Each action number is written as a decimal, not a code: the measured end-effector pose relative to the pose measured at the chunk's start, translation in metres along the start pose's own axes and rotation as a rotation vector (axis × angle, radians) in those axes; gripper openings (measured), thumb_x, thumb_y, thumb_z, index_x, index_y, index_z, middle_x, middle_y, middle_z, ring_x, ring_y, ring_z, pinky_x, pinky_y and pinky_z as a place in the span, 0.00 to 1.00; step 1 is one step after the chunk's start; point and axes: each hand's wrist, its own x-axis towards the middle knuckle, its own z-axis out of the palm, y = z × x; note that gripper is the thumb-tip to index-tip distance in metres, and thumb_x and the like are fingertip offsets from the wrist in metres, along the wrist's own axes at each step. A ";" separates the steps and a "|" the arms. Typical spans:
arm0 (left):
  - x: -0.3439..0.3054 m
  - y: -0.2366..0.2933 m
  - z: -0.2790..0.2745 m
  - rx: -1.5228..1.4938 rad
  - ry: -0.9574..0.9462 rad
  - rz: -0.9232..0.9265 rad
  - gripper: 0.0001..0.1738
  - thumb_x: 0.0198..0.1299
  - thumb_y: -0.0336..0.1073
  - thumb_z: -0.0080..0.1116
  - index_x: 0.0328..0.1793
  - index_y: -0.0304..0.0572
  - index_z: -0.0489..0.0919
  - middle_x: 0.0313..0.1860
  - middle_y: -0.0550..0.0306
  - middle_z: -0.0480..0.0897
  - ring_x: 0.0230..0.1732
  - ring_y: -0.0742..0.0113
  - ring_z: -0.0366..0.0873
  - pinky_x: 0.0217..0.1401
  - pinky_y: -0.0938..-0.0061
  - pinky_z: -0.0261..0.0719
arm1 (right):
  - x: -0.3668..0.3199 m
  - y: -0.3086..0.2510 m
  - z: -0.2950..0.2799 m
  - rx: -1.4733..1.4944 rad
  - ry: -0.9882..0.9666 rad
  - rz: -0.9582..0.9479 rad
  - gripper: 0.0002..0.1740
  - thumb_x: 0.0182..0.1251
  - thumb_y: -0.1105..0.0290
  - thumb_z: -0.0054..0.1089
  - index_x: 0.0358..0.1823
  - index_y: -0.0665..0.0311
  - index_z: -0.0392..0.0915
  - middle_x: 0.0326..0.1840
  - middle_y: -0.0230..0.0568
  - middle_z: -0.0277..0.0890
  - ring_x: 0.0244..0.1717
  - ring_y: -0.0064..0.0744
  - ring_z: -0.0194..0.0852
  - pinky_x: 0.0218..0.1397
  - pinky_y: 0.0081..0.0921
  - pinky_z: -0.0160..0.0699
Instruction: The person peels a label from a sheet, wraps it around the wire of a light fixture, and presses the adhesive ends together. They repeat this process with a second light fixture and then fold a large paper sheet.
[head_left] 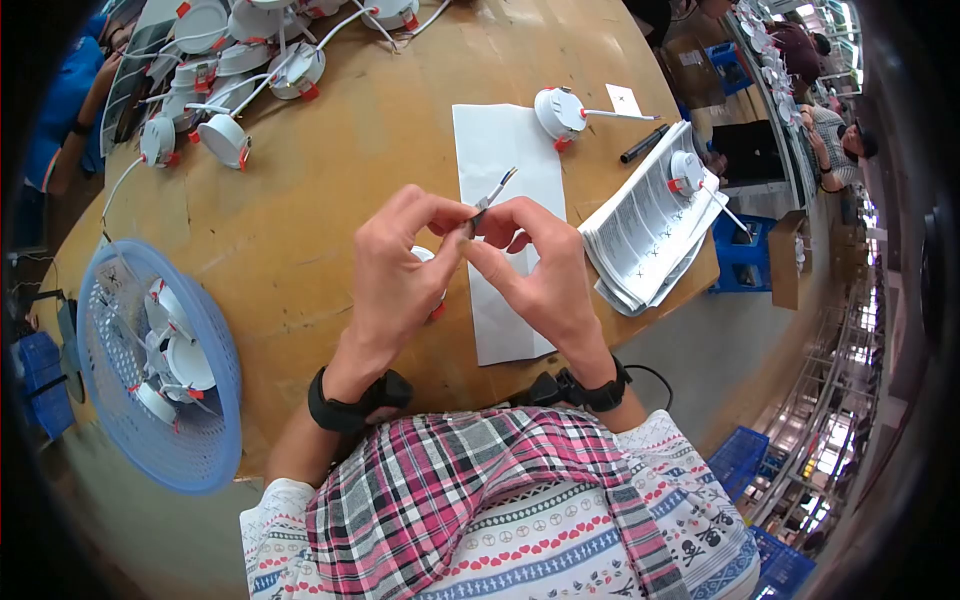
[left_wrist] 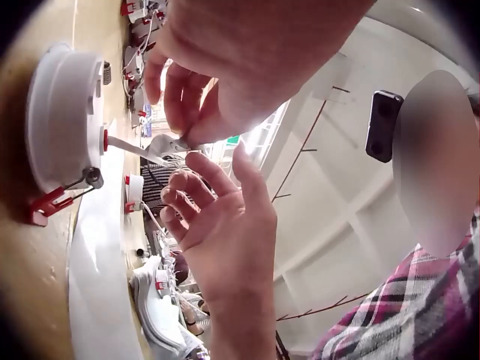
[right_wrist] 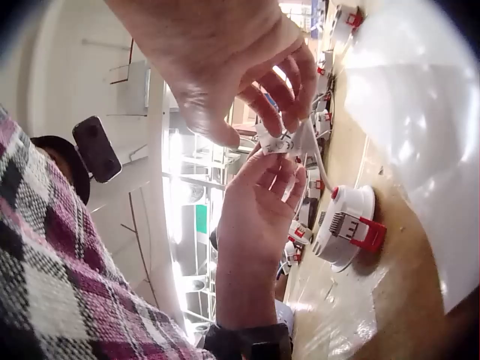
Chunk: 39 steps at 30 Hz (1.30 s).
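My left hand [head_left: 395, 260] pinches a small printed label [right_wrist: 276, 142] at the white cable [head_left: 492, 194], whose stripped wire ends point up and away. My right hand [head_left: 545, 270] is close on the other side; its fingertips are right at the label, with the thumb apart from the fingers in both wrist views. The cable runs down to a round white downlight [left_wrist: 64, 120] with red-tipped spring clips, standing on the table under my hands. In the head view my left hand mostly hides that downlight.
A white paper sheet [head_left: 500, 320] lies under my hands. To the right are a stack of printed papers [head_left: 640, 235], a black marker [head_left: 644, 144] and another downlight [head_left: 560, 113]. A blue basket [head_left: 225, 400] holds several downlights at the left; more are heaped [head_left: 240, 60] at the back.
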 end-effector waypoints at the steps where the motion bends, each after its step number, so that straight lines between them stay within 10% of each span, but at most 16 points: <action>1: -0.001 0.002 0.000 0.029 -0.005 0.010 0.07 0.48 0.21 0.60 0.34 0.36 0.81 0.26 0.53 0.78 0.28 0.65 0.78 0.32 0.75 0.75 | 0.000 0.000 0.001 -0.010 0.009 0.012 0.09 0.56 0.69 0.61 0.33 0.68 0.76 0.27 0.40 0.76 0.26 0.31 0.73 0.31 0.25 0.72; 20: 0.008 -0.026 -0.024 -0.508 -0.106 -0.476 0.05 0.54 0.27 0.60 0.36 0.33 0.80 0.33 0.55 0.83 0.34 0.73 0.79 0.43 0.77 0.76 | -0.007 0.007 -0.003 0.070 0.009 -0.047 0.03 0.53 0.78 0.58 0.26 0.70 0.73 0.24 0.40 0.71 0.25 0.32 0.71 0.28 0.25 0.69; 39: 0.011 -0.055 -0.029 -0.542 -0.063 -0.511 0.06 0.57 0.30 0.58 0.40 0.37 0.79 0.35 0.61 0.81 0.37 0.78 0.77 0.44 0.83 0.73 | -0.009 0.018 -0.005 0.512 -0.079 0.028 0.06 0.60 0.71 0.56 0.32 0.68 0.75 0.25 0.32 0.70 0.28 0.21 0.66 0.33 0.18 0.66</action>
